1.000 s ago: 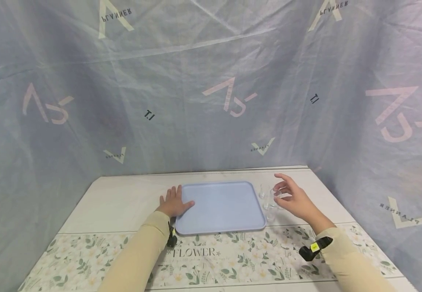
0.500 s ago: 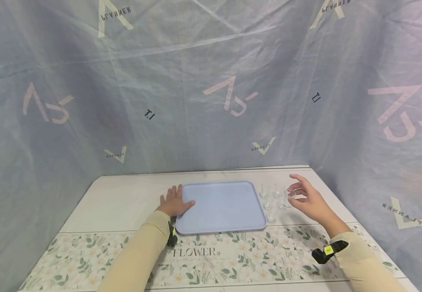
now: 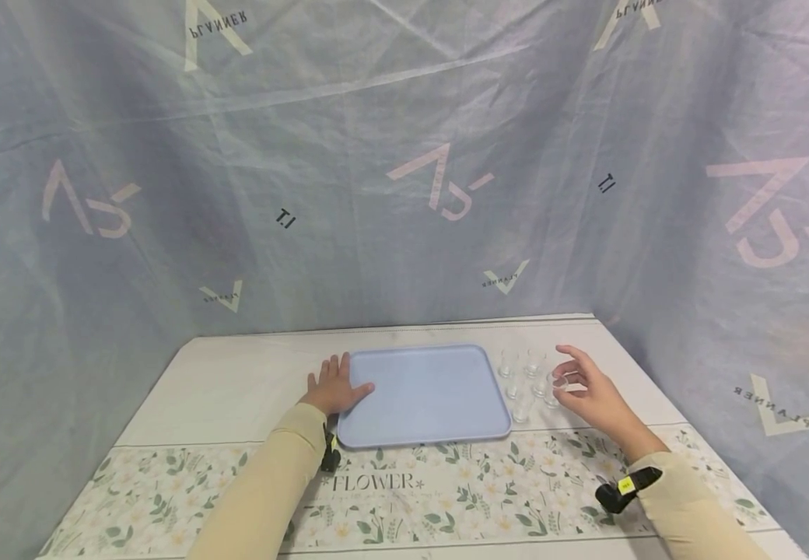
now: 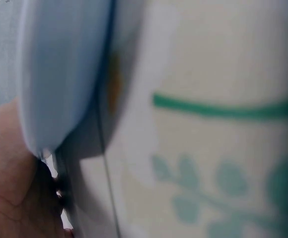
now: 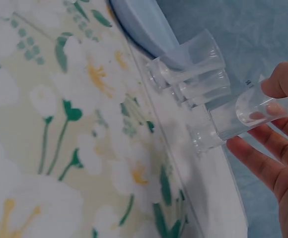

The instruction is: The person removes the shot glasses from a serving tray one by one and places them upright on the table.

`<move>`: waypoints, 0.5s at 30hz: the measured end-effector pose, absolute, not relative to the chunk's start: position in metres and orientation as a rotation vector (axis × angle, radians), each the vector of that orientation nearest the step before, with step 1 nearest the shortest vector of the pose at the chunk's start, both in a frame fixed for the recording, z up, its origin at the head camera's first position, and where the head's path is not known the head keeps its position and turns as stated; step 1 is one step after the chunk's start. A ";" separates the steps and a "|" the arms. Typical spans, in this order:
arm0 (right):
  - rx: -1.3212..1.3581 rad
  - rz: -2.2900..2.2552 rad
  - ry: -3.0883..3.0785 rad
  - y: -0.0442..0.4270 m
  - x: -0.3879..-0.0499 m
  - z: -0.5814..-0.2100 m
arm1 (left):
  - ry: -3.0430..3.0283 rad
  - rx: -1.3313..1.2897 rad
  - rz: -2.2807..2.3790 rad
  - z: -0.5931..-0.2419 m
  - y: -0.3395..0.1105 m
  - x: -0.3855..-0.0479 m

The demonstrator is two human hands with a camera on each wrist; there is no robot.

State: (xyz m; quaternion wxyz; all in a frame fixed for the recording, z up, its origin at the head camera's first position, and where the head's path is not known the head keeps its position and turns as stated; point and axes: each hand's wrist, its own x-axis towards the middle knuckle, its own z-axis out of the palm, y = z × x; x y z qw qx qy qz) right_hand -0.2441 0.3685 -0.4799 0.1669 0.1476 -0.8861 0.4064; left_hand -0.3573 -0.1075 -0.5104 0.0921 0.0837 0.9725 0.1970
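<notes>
My right hand pinches a small clear glass between the thumb and fingers near its rim. The glass is nearly upright at the right of a group of similar clear glasses; whether its base touches the table I cannot tell. My left hand rests with spread fingers on the left rim of a light blue tray, its thumb over the tray's inside. In the left wrist view the tray's edge and part of the left hand show; the fingers are hidden.
Several clear glasses stand just right of the tray. A white table cover with a floral band lies underneath. A grey printed curtain encloses the back and both sides.
My right hand has carried the glass from beside the tray to the right, then a little nearer and lower. My left hand has stayed on the tray.
</notes>
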 end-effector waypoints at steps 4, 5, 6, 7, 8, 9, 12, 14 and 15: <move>0.432 1.169 -2.513 0.369 -0.243 -0.485 | 2.903 0.243 0.570 -0.497 -0.105 -0.347; 0.436 1.173 -2.515 0.369 -0.243 -0.486 | 2.912 0.245 0.566 -0.494 -0.105 -0.345; 0.441 1.176 -2.516 0.369 -0.243 -0.488 | 2.915 0.245 0.556 -0.492 -0.104 -0.344; 0.442 1.179 -2.517 0.369 -0.242 -0.489 | 2.916 0.245 0.545 -0.490 -0.104 -0.342; 0.437 1.183 -2.516 0.369 -0.242 -0.490 | 2.920 0.248 0.543 -0.490 -0.104 -0.342; 0.436 1.184 -2.518 0.369 -0.242 -0.491 | 2.923 0.251 0.540 -0.490 -0.103 -0.341; 0.431 1.181 -2.536 0.370 -0.240 -0.494 | 2.928 0.253 0.536 -0.491 -0.103 -0.342; 0.433 1.177 -2.542 0.371 -0.239 -0.497 | 2.931 0.256 0.546 -0.493 -0.103 -0.343; 0.434 1.170 -2.550 0.371 -0.238 -0.498 | 2.930 0.254 0.544 -0.493 -0.104 -0.344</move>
